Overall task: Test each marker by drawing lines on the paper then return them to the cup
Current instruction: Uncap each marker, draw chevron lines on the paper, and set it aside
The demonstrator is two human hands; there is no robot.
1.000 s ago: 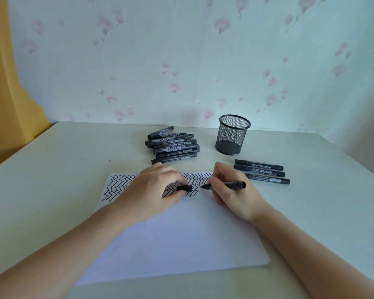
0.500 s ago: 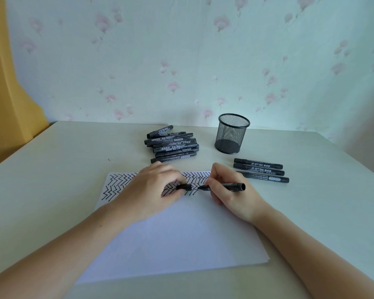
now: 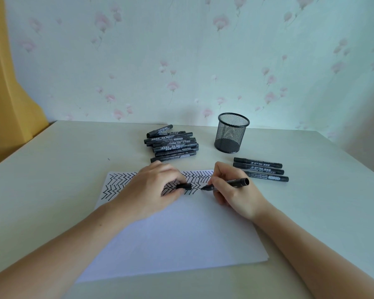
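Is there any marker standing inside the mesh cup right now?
No, the mesh cup shows only its bare bottom through the wire, and the markers lie on the table.

Marker (image 3: 227, 184) in right hand (image 3: 235, 190)

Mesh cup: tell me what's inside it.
The mesh cup shows no markers through its open top or wire wall, only its dark base. The markers lie outside: a pile to its left, three in front.
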